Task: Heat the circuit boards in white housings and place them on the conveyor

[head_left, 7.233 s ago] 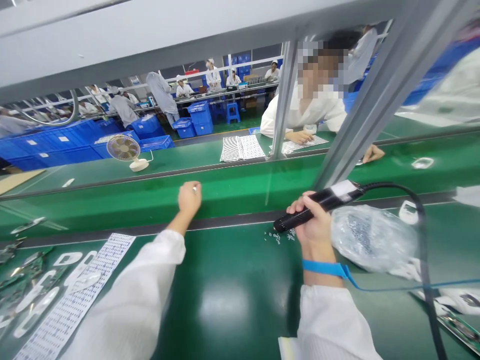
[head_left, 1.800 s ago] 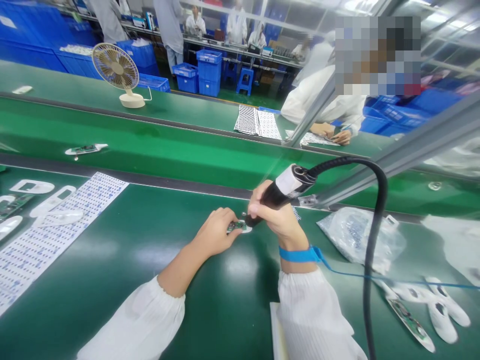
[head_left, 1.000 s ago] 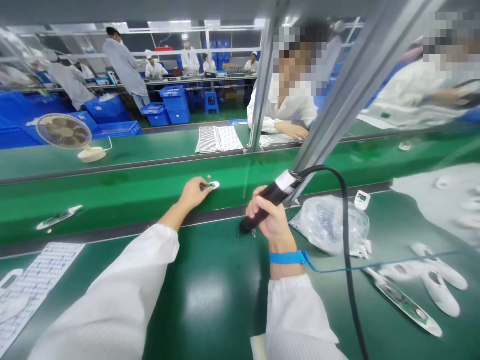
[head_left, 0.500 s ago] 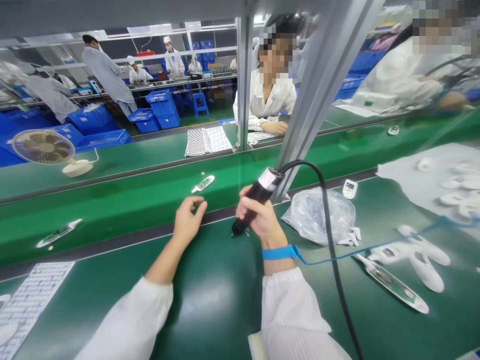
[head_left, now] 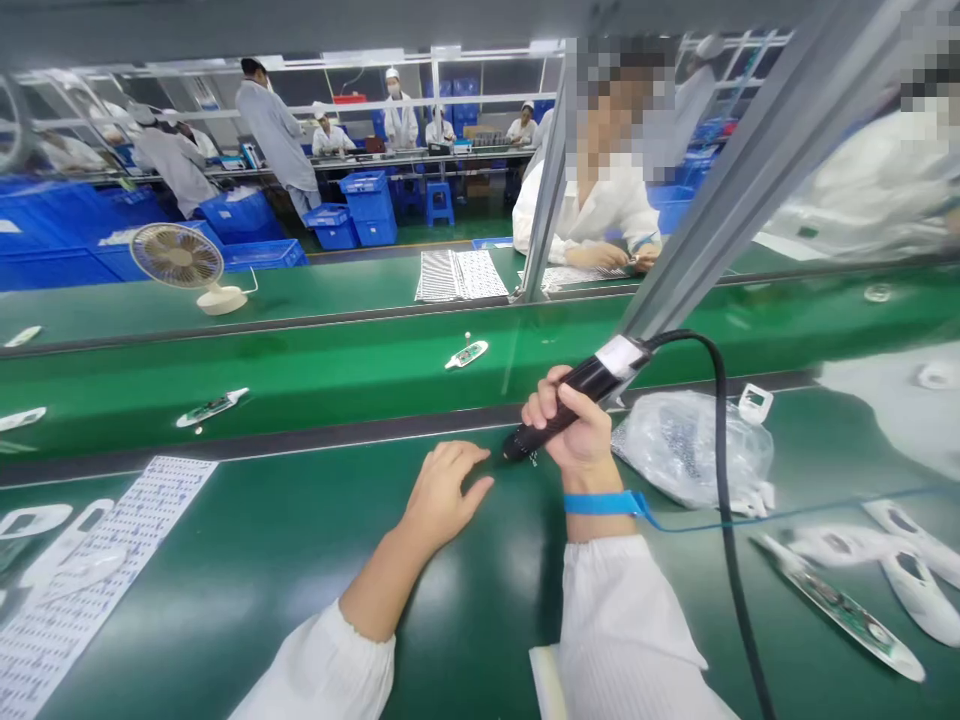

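Observation:
My right hand (head_left: 583, 432) is wrapped round a black electric screwdriver (head_left: 592, 380), which slants with its tip low over the green tabletop and its black cable running off the upper end. Tiny screws (head_left: 534, 459) show beside the tip. Just left of the tip, my left hand (head_left: 448, 492) is open and holds nothing, its thumb apart from the fingers. Beyond it, on the bright green belt, sits a small white casing with a circuit board (head_left: 468, 355). Another such casing (head_left: 212, 408) is farther left.
At right are a clear plastic bag (head_left: 694, 450), a long casing with a circuit board (head_left: 847, 610) and several white shells (head_left: 922, 595). A printed sheet (head_left: 112, 570) bears white parts at left. A metal post (head_left: 720, 180) rises ahead. A blue wrist strap (head_left: 600, 502) trails its cord rightward.
The view has swung left. My left hand has drawn back from the belt's edge, its fingers now stretched out. The screwdriver leans over more and stays in my right hand.

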Available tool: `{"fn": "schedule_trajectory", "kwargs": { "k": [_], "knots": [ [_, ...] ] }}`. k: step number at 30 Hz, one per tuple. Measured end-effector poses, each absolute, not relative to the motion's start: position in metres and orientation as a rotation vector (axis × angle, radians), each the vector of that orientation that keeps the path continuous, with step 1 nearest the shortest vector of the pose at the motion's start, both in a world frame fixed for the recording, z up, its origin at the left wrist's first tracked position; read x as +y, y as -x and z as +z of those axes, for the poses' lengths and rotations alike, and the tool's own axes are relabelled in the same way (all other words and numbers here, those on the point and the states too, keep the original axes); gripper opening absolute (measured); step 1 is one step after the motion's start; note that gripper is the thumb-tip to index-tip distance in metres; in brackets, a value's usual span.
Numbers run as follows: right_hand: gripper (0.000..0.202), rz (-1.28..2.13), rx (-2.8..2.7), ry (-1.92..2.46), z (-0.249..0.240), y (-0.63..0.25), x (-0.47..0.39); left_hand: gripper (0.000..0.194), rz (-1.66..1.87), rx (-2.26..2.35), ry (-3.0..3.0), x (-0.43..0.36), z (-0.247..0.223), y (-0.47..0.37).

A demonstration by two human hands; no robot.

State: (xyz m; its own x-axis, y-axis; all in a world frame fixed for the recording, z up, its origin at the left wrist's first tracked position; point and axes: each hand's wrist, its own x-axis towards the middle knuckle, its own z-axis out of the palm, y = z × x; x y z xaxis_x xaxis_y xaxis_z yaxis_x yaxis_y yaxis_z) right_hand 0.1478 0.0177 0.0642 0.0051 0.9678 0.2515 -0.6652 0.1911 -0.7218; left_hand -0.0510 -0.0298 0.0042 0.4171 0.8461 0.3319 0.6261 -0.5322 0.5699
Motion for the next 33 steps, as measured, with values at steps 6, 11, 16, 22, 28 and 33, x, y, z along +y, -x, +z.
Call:
{"fn": "schedule_trajectory", "kwargs": {
  "k": [6,11,16,22,28,33],
  "knots": [
    [0.019,1.43,-0.814,0.401,0.062,-0.142,0.018,0.009,0.817,1.259,-2.32,-0.03,0.001,0.05],
    [0.019,1.437,-0.855,0.409,0.064,-0.139,0.018,0.01,0.813,1.277,-2.291,-0.027,0.001,0.051],
    [0.021,1.453,-0.908,0.427,0.065,-0.135,0.016,0.009,0.81,1.29,-2.258,-0.033,0.003,0.047],
    [0.018,1.459,-0.881,0.417,0.064,-0.138,0.016,0.024,0.909,1.488,-2.25,-0.014,0.008,0.079],
    [0.017,1.465,-0.84,0.394,0.062,-0.138,0.019,0.025,0.604,2.25,-2.069,0.062,0.049,0.219],
    [0.018,1.457,-0.824,0.386,0.06,-0.137,0.02,0.027,0.349,2.429,-1.869,0.092,0.075,0.302]
  ]
}}
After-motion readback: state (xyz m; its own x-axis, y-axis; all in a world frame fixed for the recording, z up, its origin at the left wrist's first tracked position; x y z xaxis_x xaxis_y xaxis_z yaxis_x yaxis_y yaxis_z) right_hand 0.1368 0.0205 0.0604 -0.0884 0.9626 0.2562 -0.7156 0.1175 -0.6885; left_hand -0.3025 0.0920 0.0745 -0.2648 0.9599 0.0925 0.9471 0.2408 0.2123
